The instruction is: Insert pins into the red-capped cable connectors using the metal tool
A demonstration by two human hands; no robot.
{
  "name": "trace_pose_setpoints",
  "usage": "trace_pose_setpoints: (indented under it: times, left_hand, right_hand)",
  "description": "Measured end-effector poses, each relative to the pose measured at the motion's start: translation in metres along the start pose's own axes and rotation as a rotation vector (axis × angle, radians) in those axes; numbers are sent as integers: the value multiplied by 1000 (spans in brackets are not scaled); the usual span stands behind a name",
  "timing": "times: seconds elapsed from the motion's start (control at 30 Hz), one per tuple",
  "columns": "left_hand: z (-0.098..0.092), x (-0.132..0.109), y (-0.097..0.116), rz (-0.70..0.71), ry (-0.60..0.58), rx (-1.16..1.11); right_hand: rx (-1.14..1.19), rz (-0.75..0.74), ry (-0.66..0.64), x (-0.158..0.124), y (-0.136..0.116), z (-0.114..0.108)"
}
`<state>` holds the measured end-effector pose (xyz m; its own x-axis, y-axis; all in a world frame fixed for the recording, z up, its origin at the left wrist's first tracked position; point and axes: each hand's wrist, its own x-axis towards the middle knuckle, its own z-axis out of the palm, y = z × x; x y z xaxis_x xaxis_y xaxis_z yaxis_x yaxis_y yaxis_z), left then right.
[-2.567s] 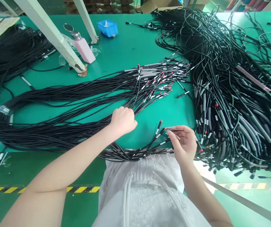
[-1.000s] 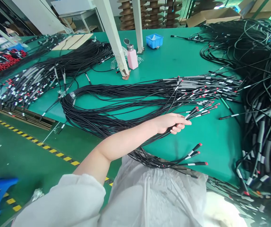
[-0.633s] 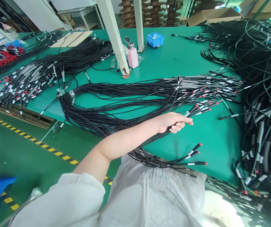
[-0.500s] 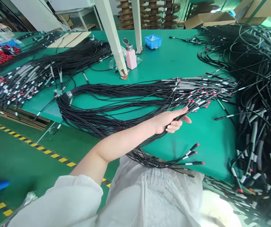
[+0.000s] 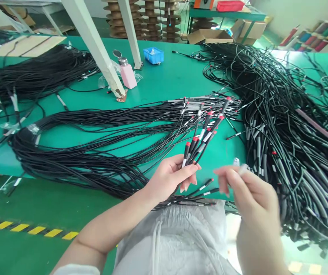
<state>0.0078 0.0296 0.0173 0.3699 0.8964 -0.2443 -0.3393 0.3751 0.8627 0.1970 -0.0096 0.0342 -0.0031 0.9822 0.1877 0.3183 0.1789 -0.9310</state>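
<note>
My left hand is wrapped round several black cables. Their red-capped ends with white labels fan up out of the grip, above the front edge of the table. To the right, my right hand is raised and slightly blurred, its fingers curled together, apart from the cables. A small whitish, see-through bit shows at its fingers, too unclear to name. The held cables run into a long looped bundle on the green table, bound with clear wrap at its left bend. Several loose cable ends hang at the table edge below my left hand.
A large heap of black cables covers the right side, another pile the left. White posts stand on the green table, near a pink pump bottle and a blue bin. An open carton is behind.
My left hand has drawn back toward me, lifting the red-capped ends upright from the bundle. My right hand has come into view. The view has turned to the right.
</note>
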Motion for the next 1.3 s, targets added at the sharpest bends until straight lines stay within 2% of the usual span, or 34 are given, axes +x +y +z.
trace_pose_setpoints:
  times: [0.03, 0.13, 0.2, 0.3, 0.37, 0.43, 0.53, 0.77, 0.9, 0.97, 1.03, 1.13, 1.23, 1.3]
  left_hand:
    - [0, -1, -3, 6, 15, 14]
    - [2, -1, -9, -25, 10, 39]
    - [3, -1, -10, -35, 29, 28]
    - [1, -1, -8, 41, 154, -53]
    - [-1, -1, -5, 43, 182, -142]
    - [-3, -1, -1, -4, 153, -210]
    - [-5, -2, 0, -29, 141, -215]
    - [-7, -7, -4, -23, 143, -177]
    - [-7, -7, -3, -60, 153, -185]
    - [-8, -7, -3, -68, 154, -198]
    - [-8, -6, -3, -75, 154, -211]
    - [-8, -6, -5, -83, 136, -230]
    - [-10, -7, -7, -88, 119, -232]
    - [-12, -8, -9, -86, 113, -236]
  right_hand:
    - [17, 22, 20, 7, 5, 8]
    - [83, 6, -37, 24, 15, 29]
    - [110, -7, -20, 28, 17, 36]
    - [148, 7, 7, 26, 16, 37]
    - [176, 27, -80, 20, 15, 34]
    - [197, 39, -231, 13, 16, 32]
    - [189, 30, -397, 2, 19, 33]
    - [225, 62, -508, -17, 26, 41]
    - [207, 96, -585, -20, 28, 35]
    - [123, 114, -547, -17, 32, 27]
    - [-52, 98, -403, -8, 41, 15]
    - [-477, 26, -175, 15, 61, 2]
    - [-948, 101, -175, 37, 76, -5]
    - [-1140, 181, -227, 46, 73, -12]
